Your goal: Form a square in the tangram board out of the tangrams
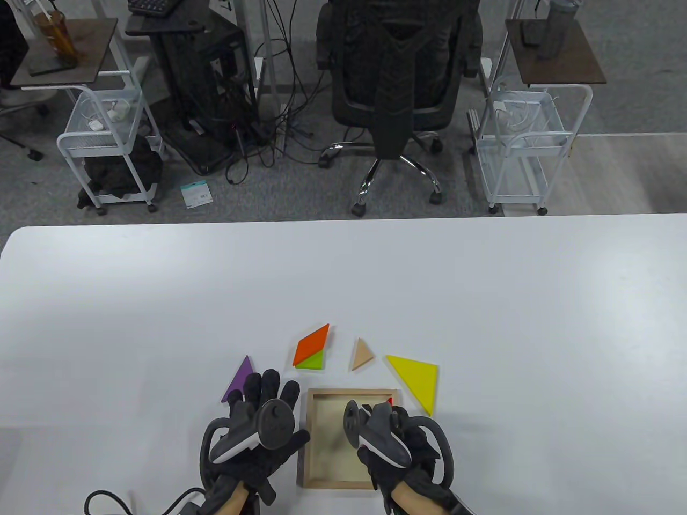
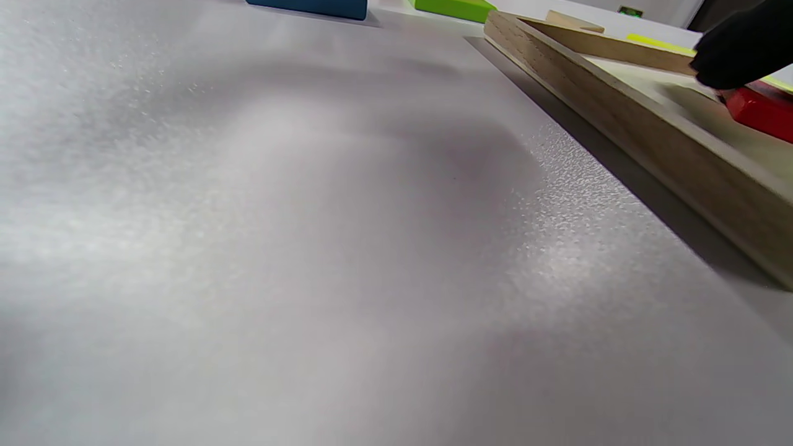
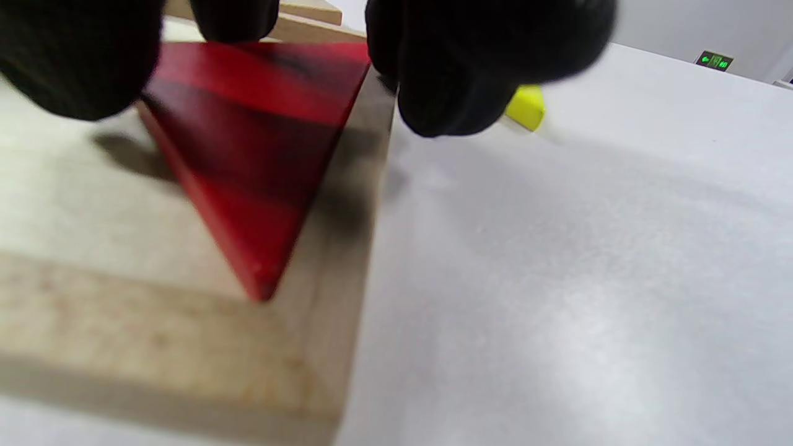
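Observation:
The wooden tangram board lies near the table's front edge. My right hand hovers over its right side and pinches a red triangle between thumb and fingers. The triangle sits tilted along the board's right rim, its tip pointing toward the wrist. My left hand lies on the table just left of the board with its fingers straight and spread, holding nothing. The left wrist view shows the board's rim, the red triangle and a blue piece ahead, which the hand hides from above.
Loose pieces lie beyond the board: a purple triangle by my left fingers, an orange parallelogram touching a green triangle, a tan triangle, and a large yellow triangle at the right.

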`<control>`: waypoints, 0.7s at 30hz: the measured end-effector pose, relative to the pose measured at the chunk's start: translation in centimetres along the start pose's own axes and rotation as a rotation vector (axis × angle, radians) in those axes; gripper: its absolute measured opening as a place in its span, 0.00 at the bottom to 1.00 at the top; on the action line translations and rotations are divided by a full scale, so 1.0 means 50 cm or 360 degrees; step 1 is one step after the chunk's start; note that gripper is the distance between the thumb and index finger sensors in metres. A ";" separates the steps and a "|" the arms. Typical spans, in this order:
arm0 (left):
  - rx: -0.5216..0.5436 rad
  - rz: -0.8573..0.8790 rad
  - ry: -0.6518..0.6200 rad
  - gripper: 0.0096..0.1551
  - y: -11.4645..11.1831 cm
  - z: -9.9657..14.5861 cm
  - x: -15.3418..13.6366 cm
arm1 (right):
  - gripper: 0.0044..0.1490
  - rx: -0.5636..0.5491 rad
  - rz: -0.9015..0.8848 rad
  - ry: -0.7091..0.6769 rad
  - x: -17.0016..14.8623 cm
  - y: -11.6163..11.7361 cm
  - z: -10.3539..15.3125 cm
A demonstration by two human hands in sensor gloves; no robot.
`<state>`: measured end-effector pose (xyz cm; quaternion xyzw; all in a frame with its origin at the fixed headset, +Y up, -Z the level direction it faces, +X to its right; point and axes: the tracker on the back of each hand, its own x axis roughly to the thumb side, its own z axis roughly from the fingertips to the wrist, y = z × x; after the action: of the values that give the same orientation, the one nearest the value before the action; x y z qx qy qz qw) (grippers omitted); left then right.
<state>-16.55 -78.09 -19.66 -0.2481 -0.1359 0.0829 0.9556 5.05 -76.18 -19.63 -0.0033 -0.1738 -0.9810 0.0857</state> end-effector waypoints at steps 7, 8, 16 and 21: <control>0.0019 0.0022 0.0012 0.49 0.006 0.003 -0.006 | 0.63 0.0058 -0.0375 0.0218 -0.148 -0.091 -0.043; 0.0020 0.0022 0.0013 0.49 0.007 0.003 -0.006 | 0.65 0.0069 -0.0383 0.0251 -0.163 -0.095 -0.051; 0.0005 0.0015 0.0031 0.49 0.004 0.002 -0.006 | 0.67 0.0436 -0.0578 0.0346 -0.203 -0.059 -0.150; -0.0003 0.0011 0.0037 0.49 0.004 0.002 -0.006 | 0.65 0.0564 -0.0556 0.0444 -0.188 -0.019 -0.193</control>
<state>-16.86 -77.95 -19.73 -0.2503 -0.1239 0.0831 0.9566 14.36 -77.01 -29.37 0.1767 -0.3269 -0.9263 -0.0623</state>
